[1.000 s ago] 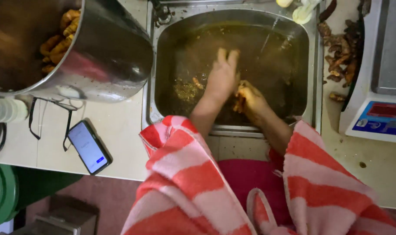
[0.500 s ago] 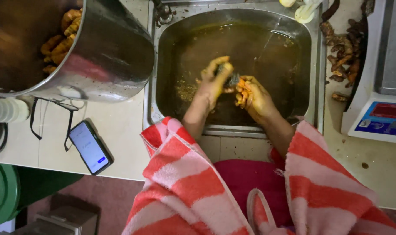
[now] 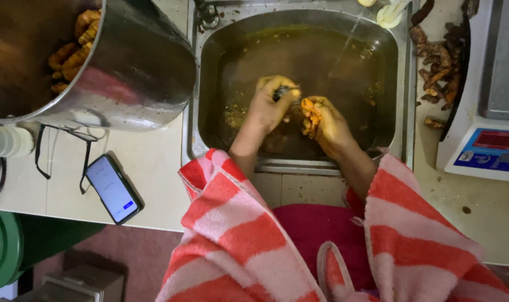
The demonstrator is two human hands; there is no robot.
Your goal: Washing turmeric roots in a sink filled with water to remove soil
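Note:
Both my hands are over a steel sink (image 3: pixel 207 78) with murky yellow-brown water in it. My left hand (image 3: pixel 268 103) is closed around a small dark tool (image 3: pixel 281 92), possibly a scrubber, whose tip shows above the fingers. My right hand (image 3: pixel 328 124) grips an orange knobbly root (image 3: pixel 310 109). The tool's tip sits right beside the root. Red and pink striped sleeves (image 3: pixel 237 223) cover my arms.
A big steel pot (image 3: pixel 131 67) with orange roots (image 3: pixel 75 53) inside stands on the counter at left. A phone (image 3: pixel 113 189) with a lit screen lies near the counter's front edge. Dark root pieces (image 3: pixel 439 67) and a weighing scale (image 3: pixel 489 140) are at right.
My left hand came up out of the sink water, fingers closing, and met my right hand. Both hands rose a little and now work together on the root.

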